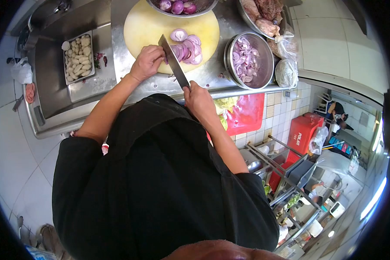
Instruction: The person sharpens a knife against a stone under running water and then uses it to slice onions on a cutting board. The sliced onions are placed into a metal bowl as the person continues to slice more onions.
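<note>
My right hand (198, 96) is closed round the handle of a knife (174, 62), whose blade reaches up and left over a round yellowish cutting board (138, 24). At the blade's left side, my left hand (149, 61) has its fingers bent and pressed together at the edge of the sliced red onion; what they hold is hidden. Purple onion slices (190, 50) lie to the right of the blade. A metal bowl (268, 65) at the right contains more cut onion. Behind the board, a metal colander (199, 9) holds peeled red onions (177, 7).
A sink (52, 102) at the left contains a tray of pale pieces (79, 58). Meat (266, 26) fills a bowl at the upper right. Below the counter are a red crate (251, 115) with leafy greens and a metal rack (286, 177). A person (335, 108) appears far right.
</note>
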Tool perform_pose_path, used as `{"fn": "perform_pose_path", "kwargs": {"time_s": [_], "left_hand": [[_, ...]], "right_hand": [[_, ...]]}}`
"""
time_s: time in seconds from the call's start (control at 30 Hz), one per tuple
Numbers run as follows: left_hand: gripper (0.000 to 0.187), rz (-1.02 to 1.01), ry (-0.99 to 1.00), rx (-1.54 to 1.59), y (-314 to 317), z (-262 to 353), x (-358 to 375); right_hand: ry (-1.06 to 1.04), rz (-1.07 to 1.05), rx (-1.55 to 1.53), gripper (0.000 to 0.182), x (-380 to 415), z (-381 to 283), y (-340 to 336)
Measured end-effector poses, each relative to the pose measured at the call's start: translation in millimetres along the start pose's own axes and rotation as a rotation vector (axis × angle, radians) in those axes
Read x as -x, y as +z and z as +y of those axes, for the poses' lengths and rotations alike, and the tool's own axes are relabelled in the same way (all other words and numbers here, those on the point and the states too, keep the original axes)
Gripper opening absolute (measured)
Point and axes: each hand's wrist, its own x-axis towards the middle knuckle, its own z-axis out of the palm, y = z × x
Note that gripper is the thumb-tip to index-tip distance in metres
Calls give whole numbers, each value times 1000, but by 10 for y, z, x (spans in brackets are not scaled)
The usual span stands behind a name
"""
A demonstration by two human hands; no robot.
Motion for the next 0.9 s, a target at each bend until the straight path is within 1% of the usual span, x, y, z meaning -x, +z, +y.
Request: {"fn": "perform_pose_path", "kwargs": {"time_s": [0.1,0.17,0.27,0.37,0.47,0.5,0.6,0.63,0.73,0.77,0.87,0.9], "left_hand": [[14,22,11,-10,32,6,24],[14,30,10,-26,24,-7,-1],[14,6,37,-65,46,-22,-35],[16,-79,-59,-21,37,-52,-106],[15,273,-89,63,-111,92,-347],[17,301,-111,31,-233,224,-487],[17,200,-56,14,-275,457,-871],[21,44,-84,29,-204,424,-969],[30,-293,-206,-285,117,298,-1114],[35,-380,-206,-389,210,226,-1149],[38,-656,-358,-495,380,29,-1330],[40,-666,-352,-515,379,59,-1358]], "right_hand": [[-44,42,17,27,-188,57,247],[-37,28,-9,29,-305,84,233],[-4,29,-54,32,-299,67,45],[40,39,-86,34,-240,-7,-180],[34,52,-118,34,-174,-10,-245],[22,40,-126,34,-150,-13,-236],[-24,-18,-139,33,-145,27,-34],[-45,-41,-139,33,-163,20,56],[-34,-96,-107,32,-206,13,267],[-36,-94,-115,32,-216,17,293],[-19,-105,-133,32,-198,28,260],[-8,-116,-137,32,-197,18,224]]}}
